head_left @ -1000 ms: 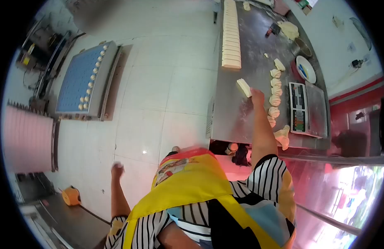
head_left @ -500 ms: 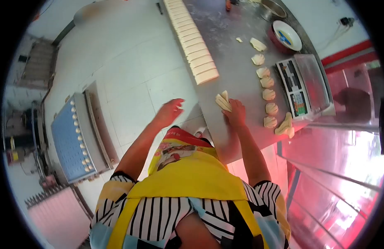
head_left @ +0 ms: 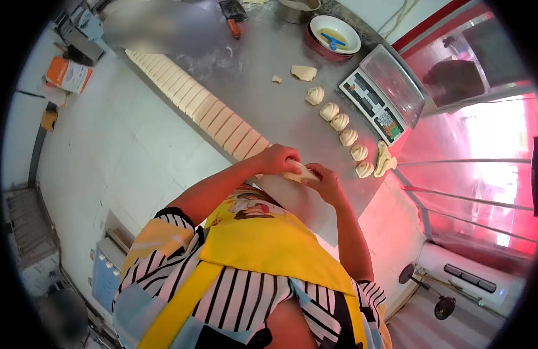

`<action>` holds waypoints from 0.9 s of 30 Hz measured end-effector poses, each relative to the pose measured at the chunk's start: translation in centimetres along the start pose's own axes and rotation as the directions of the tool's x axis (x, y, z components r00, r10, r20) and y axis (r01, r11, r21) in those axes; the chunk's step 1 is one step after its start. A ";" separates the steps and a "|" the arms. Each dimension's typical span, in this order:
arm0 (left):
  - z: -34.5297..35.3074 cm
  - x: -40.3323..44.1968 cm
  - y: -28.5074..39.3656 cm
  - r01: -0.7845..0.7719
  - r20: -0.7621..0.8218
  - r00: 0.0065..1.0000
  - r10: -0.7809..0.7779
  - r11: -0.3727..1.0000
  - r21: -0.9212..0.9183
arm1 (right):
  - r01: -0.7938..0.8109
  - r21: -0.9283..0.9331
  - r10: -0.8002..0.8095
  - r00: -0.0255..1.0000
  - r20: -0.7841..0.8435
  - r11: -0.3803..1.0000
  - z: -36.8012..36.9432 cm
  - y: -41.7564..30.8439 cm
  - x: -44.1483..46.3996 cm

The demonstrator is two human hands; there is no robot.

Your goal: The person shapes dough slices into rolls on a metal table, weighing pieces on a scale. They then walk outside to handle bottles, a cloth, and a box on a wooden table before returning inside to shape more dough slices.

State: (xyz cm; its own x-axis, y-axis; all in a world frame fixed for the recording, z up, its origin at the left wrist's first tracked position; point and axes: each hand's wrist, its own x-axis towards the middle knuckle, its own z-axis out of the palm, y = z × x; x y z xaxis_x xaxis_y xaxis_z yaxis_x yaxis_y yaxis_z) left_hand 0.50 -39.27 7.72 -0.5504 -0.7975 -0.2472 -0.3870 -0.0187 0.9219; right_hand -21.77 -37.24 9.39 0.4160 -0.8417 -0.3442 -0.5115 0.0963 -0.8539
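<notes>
Between my two hands, just above the table's near edge, a pale dough strip (head_left: 301, 173) is held by its ends. My left hand (head_left: 279, 159) is closed on its left end, and my right hand (head_left: 325, 181) pinches the right end. Beside my left hand ends a long row of cut dough pieces (head_left: 211, 114), lying side by side along the table's edge. Several twisted dough knots (head_left: 348, 137) form a line to the right of my hands. A longer dough scrap (head_left: 384, 159) lies beside the nearest knots.
On the metal table (head_left: 263, 87) stand a digital scale (head_left: 373, 104), a white bowl (head_left: 344, 30) with a blue tool inside, and a metal pot (head_left: 297, 10). A flat dough piece (head_left: 304, 72) and a red-handled tool (head_left: 233, 28) lie farther back. A blue tray (head_left: 106, 278) is at lower left.
My left hand has come over from the left and taken hold of the dough, which is now lifted and stretched between both hands. The view has turned, showing more of the right side.
</notes>
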 end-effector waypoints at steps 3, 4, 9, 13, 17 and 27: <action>-0.5 0.8 -1.4 0.119 0.084 0.992 -0.089 0.865 -0.487 | -0.127 0.219 0.139 0.990 -0.037 0.967 0.2 -0.4 0.3; -0.5 1.2 -1.5 0.173 0.140 0.984 -0.109 0.753 -0.635 | -0.180 0.303 0.202 0.978 -0.042 0.936 -0.1 -0.6 0.3; 0.1 2.9 -1.9 -0.021 -0.010 1.000 0.020 0.985 -0.169 | -0.185 0.391 0.216 0.976 -0.037 0.902 -0.2 1.4 1.7; -0.7 4.2 -1.9 0.153 0.076 0.987 -0.141 0.685 -0.712 | -0.133 0.507 0.193 0.979 -0.069 0.852 -1.0 0.6 2.3; 0.3 7.1 -2.1 0.189 0.091 0.978 -0.188 0.611 -0.769 | -0.121 0.435 0.191 0.974 -0.120 0.892 -2.8 1.5 3.8; 1.5 7.7 0.8 0.168 -0.086 0.968 -0.234 0.868 -0.467 | -0.075 0.546 0.195 0.967 -0.165 0.835 -3.9 2.9 3.6</action>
State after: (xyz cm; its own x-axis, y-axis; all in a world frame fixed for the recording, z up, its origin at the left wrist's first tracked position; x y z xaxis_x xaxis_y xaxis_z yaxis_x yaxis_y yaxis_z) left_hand -5.19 -44.55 6.11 -0.3786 -0.8198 -0.4297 -0.0827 -0.4324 0.8979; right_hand -24.68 -42.08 7.24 0.1785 -0.8826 -0.4349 -0.0481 0.4337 -0.8998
